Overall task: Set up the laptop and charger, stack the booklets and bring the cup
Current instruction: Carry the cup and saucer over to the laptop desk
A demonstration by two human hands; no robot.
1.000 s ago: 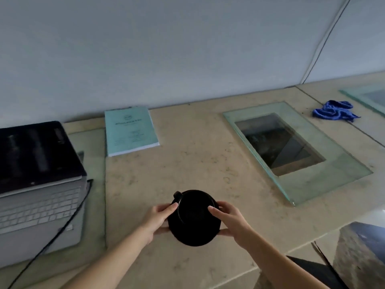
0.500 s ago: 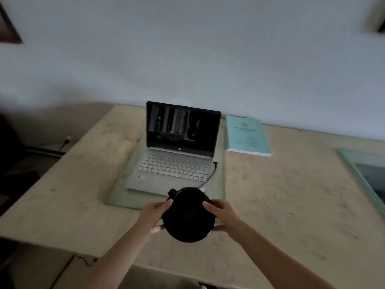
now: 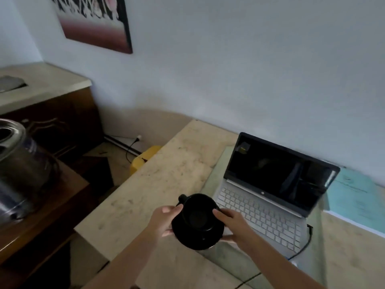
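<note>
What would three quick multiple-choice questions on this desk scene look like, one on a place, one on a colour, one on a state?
1. Where is the booklet?
A. right of the laptop
B. on the keyboard
C. under the saucer

2. What colour is the cup?
A. white
B. black
C. blue

3. How is the cup held?
A. left hand alone
B. standing free on the desk
C. on its saucer, between both hands

Answers: 1 A, it lies beyond the screen's right edge. 2 B, cup and saucer are black. 3 C, the right hand grips the other side.

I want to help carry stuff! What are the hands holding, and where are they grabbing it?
A black cup on a black saucer. The left hand and right hand grip the saucer's opposite edges, thumbs by the cup's rim.
</note>
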